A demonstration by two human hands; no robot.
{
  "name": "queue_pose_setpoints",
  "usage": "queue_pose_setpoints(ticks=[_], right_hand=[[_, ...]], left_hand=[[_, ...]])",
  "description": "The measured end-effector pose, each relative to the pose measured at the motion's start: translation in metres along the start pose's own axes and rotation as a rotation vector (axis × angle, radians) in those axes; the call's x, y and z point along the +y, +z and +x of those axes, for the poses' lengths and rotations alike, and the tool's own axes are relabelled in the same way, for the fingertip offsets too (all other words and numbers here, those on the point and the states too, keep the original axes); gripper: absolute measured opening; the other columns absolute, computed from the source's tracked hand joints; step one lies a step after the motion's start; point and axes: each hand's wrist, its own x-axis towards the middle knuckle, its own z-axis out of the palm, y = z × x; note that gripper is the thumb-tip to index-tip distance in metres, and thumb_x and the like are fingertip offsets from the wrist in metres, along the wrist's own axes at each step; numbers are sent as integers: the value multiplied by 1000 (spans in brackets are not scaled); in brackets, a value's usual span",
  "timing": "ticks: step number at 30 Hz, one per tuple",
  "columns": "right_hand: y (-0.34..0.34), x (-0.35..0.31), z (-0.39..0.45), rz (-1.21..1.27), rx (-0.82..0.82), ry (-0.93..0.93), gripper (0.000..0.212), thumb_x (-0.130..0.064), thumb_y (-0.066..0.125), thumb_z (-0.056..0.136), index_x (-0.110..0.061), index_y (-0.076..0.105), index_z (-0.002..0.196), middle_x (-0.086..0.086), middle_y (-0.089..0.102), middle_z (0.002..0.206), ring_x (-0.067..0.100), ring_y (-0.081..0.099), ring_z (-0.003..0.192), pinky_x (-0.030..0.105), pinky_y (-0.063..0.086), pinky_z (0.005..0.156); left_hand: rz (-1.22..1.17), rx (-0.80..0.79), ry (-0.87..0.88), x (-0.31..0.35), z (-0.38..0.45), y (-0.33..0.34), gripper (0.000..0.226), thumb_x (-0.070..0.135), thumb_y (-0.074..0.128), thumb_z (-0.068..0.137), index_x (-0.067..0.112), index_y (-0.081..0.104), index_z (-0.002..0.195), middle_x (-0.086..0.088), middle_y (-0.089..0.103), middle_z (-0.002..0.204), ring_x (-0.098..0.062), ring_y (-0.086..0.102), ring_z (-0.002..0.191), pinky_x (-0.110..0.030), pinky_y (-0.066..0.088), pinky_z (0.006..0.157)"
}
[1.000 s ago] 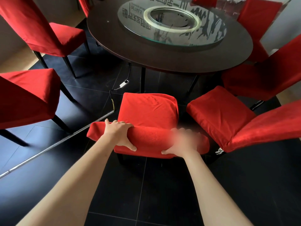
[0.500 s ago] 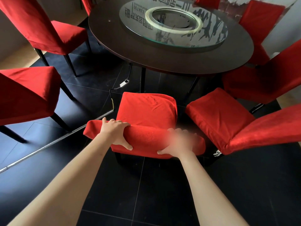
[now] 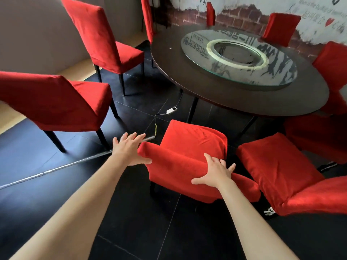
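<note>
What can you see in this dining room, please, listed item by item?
tile floor: one, black, across the lower view
round table: one, dark brown, upper right
glass turntable: one, clear, on the round table
centre chair: one, red cover, before the round table, under both hands
other chairs: at least seven, red covers, round the table and at left
cable: one, dark with a white block, on the tile floor by the table edge
metal strip: one, silver, across the tile floor
brick mural: one, red-brown and white, far wall
left hand: fingers spread, at the chair back's left end
right hand: fingers spread, on the chair back's top
</note>
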Motion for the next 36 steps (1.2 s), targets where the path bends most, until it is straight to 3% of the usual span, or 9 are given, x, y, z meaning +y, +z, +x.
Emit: queue_pose_setpoints(ticks=[7, 15, 23, 36], right_hand=[[-38, -132, 34, -54, 78, -225, 121, -76, 69, 60, -31, 7, 153, 3, 25, 157, 32, 14, 146, 68, 0, 109], [-47, -334, 58, -66, 158, -448, 120, -73, 71, 59, -32, 8, 152, 0, 29, 154, 30, 17, 144, 69, 0, 109], [-31, -504, 81, -70, 169, -510, 118, -74, 68, 62, -31, 7, 152, -1, 27, 155, 30, 13, 145, 67, -2, 110], [-44, -660, 154, -110, 206, -539, 118, -73, 69, 64, -30, 5, 153, 2, 16, 159, 30, 9, 146, 67, 0, 110]], left_hand=[[-31, 188, -203, -139, -20, -54, 109, 77, 68, 57, 40, 21, 149, 3, 27, 156, -29, 20, 144, -59, 18, 110], [-52, 238, -414, -314, -41, -96, 110, 78, 67, 58, 41, 19, 150, 5, 25, 157, -25, 19, 144, -58, 15, 111], [-92, 226, -451, -464, -29, -119, 105, 74, 68, 62, 44, 18, 149, 7, 24, 157, -22, 17, 145, -59, 14, 113], [-120, 193, -414, -593, 54, -122, 107, 75, 68, 60, 43, 17, 150, 6, 25, 157, -22, 19, 145, -58, 17, 112]])
